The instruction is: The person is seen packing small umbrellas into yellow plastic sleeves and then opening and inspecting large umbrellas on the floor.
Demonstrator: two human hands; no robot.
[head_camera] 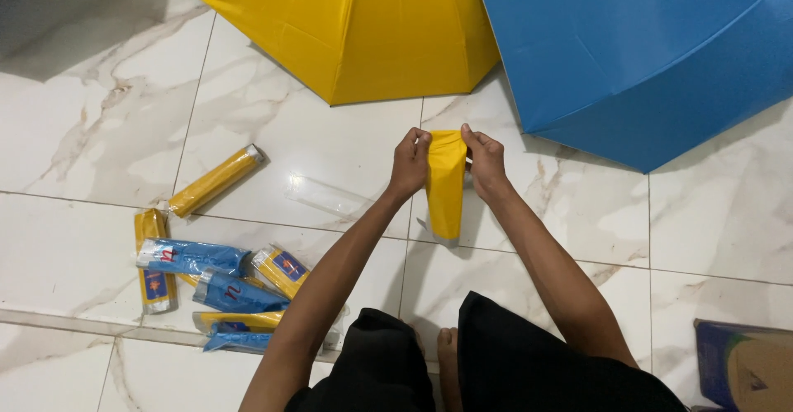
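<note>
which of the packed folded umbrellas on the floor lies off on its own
The yellow wrapped umbrella, lying slantwise on the tile apart from the rest. The other packed ones, blue and yellow, sit heaped together nearer the person's left arm.

Bright even light, sharp focus, soft shadow top left, mild floor (pixel 289 131) glare

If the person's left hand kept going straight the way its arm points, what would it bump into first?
The left hand already pinches the top of the yellow sleeve. Continuing up and away, it would probably meet the edge of the open yellow umbrella, after bare floor; depth is uncertain.
</note>
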